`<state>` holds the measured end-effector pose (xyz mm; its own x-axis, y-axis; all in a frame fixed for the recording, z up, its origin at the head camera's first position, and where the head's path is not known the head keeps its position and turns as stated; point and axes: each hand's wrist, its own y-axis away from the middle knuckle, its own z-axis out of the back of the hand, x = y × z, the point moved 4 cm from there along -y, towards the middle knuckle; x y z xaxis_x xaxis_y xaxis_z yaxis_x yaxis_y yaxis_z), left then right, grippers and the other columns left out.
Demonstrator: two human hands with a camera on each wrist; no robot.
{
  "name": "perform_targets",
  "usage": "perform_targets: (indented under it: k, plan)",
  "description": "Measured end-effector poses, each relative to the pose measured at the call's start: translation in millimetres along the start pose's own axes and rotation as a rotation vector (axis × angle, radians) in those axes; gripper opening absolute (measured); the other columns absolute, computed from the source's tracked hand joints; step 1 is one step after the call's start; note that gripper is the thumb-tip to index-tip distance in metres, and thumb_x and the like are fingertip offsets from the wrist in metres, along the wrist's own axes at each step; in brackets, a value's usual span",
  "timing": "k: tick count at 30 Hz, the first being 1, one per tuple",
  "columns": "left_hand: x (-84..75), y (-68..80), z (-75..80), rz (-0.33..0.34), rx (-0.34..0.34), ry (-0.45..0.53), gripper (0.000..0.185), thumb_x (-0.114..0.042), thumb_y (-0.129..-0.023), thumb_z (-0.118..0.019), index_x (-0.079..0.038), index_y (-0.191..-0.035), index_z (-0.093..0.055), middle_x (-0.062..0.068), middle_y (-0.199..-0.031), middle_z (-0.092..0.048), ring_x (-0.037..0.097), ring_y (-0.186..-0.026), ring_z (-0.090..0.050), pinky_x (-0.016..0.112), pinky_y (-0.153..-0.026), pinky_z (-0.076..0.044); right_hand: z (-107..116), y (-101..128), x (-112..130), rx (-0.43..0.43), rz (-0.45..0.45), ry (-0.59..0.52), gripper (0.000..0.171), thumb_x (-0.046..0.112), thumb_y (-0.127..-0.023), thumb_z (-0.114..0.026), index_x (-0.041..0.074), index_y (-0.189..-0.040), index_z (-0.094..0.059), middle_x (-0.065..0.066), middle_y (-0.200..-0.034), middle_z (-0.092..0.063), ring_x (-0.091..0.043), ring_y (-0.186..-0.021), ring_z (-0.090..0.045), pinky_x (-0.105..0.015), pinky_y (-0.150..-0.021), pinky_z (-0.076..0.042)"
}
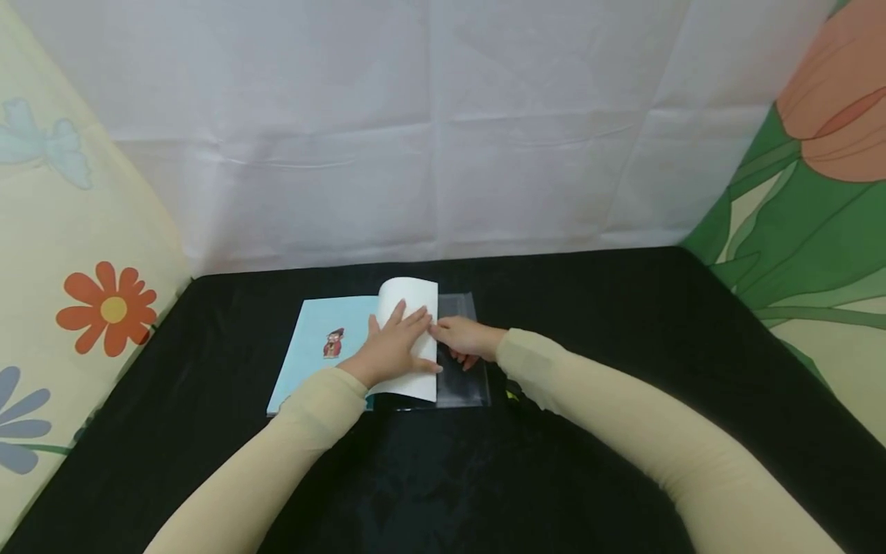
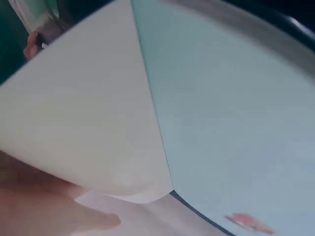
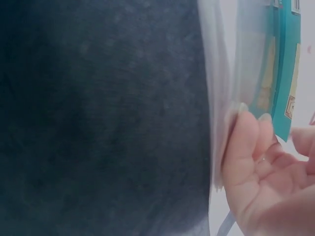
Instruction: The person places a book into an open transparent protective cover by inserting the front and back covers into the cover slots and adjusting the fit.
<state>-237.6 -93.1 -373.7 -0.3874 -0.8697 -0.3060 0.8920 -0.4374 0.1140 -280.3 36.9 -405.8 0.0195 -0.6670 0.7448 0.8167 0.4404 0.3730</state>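
In the head view, a light blue book (image 1: 325, 346) lay near the middle of a black tabletop (image 1: 623, 369), its white cover flap (image 1: 411, 308) folded over toward three o'clock. The left hand (image 1: 394, 350) lay on that flap with fingers straight and spread, pressing it flat. At three o'clock of it, touching the flap's edge, the right hand (image 1: 467, 340) rested on a clear plastic sleeve (image 1: 462, 385) that stuck out from under the book; its fingers were curled at the sleeve's edge, though this view did not show whether they pinched it. A white cloth wall (image 1: 429, 131) stood at twelve o'clock, flowered fabric (image 1: 76, 254) at nine and green-leafed fabric (image 1: 803, 215) at three. In the left wrist view, the white flap (image 2: 83, 123) curved over the blue cover (image 2: 236, 123), and part of the left hand (image 2: 44, 211) showed at seven o'clock beneath it. In the right wrist view, the right hand's fingers (image 3: 246, 142) were curled around the edge of the clear sleeve (image 3: 219, 98), holding it, with the teal book edge (image 3: 283, 64) at one o'clock and the black cloth (image 3: 98, 118) filling nine o'clock.
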Motion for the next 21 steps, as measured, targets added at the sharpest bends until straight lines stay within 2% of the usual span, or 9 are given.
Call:
perform_targets:
  k: [6,10,13,17,19,21]
  plan:
    - [0.2,2.3,1.4,0.019,0.035,-0.136,0.080,-0.050,-0.087,-0.068,-0.009,-0.149,-0.039,0.005,-0.158,-0.027,0.031,-0.148,-0.002,0.070,-0.107,-0.003,0,2,0,0.028,0.002,0.043,0.035,0.039,-0.102,-0.049,0.007,-0.112,-0.056,-0.007,-0.077,-0.048,-0.015,-0.058,-0.045,-0.026,-0.048,-0.046]
    - [3.8,4.2,2.6,0.027,0.056,-0.186,0.081,-0.051,-0.087,-0.067,-0.008,-0.149,-0.038,0.006,-0.158,-0.028,0.032,-0.148,-0.004,0.070,-0.108,-0.006,0,1,-1,0.050,-0.003,0.069,0.049,0.037,-0.097,-0.058,0.006,-0.134,-0.048,-0.011,-0.089,-0.052,-0.016,-0.064,-0.048,-0.026,-0.051,-0.048]
    - [9.5,6.0,3.6,0.048,0.052,-0.208,0.081,-0.051,-0.087,-0.067,-0.006,-0.148,-0.040,0.007,-0.157,-0.029,0.033,-0.148,-0.005,0.070,-0.108,-0.007,-1,1,-1,0.072,0.004,0.105,0.070,0.031,-0.093,-0.065,0.004,-0.149,-0.032,-0.016,-0.110,-0.054,-0.020,-0.074,-0.054,-0.028,-0.054,-0.050]
    - [19.6,9.0,4.8,0.105,0.065,-0.229,0.082,-0.052,-0.087,-0.066,-0.005,-0.148,-0.039,0.008,-0.158,-0.027,0.034,-0.148,-0.002,0.069,-0.108,-0.006,-3,2,0,0.095,0.023,0.213,0.091,0.029,-0.087,-0.074,-0.001,-0.153,-0.018,-0.020,-0.146,-0.038,-0.027,-0.105,-0.056,-0.029,-0.058,-0.053]
    - [23.8,10.2,5.2,0.129,0.074,-0.232,0.082,-0.052,-0.088,-0.066,-0.005,-0.148,-0.039,0.009,-0.158,-0.026,0.034,-0.148,-0.002,0.069,-0.108,-0.006,-4,3,1,0.098,0.036,0.273,0.098,0.031,-0.085,-0.077,-0.003,-0.153,-0.016,-0.021,-0.154,-0.028,-0.029,-0.117,-0.051,-0.028,-0.058,-0.054]
    - [26.6,11.2,5.3,0.145,0.085,-0.236,0.082,-0.052,-0.088,-0.066,-0.005,-0.149,-0.038,0.008,-0.159,-0.025,0.034,-0.148,-0.001,0.069,-0.108,-0.006,-5,4,2,0.096,0.050,0.322,0.102,0.032,-0.083,-0.079,-0.004,-0.153,-0.014,-0.021,-0.156,-0.024,-0.030,-0.121,-0.050,-0.029,-0.059,-0.054]
